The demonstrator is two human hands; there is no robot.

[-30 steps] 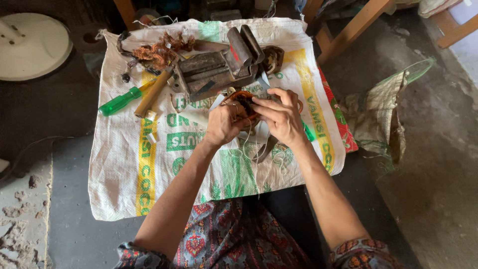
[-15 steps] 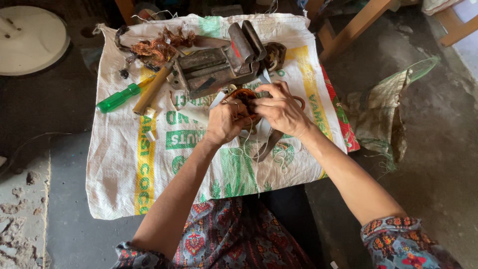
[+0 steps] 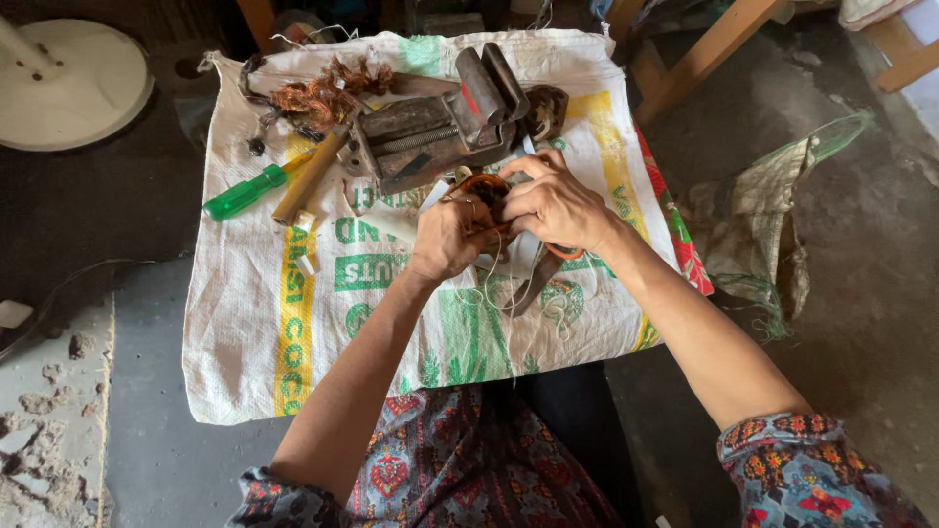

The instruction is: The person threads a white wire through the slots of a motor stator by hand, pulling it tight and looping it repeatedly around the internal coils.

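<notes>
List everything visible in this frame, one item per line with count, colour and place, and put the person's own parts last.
sack cloth: 1, white with green and yellow print, spread on the floor
vise: 1, rusty grey metal, top middle of the cloth
screwdriver: 1, green handle, at the cloth's left edge
wooden handle: 1, tan, beside the screwdriver
copper wire tangle: 1, reddish brown, top left of the cloth
round base: 1, white, top left on the floor
net bag: 1, green and beige, floor at right
wire coil: 1, copper-coloured, held between both hands
white threads: several, hanging below the hands
left hand: gripping the coil
right hand: gripping the coil
</notes>
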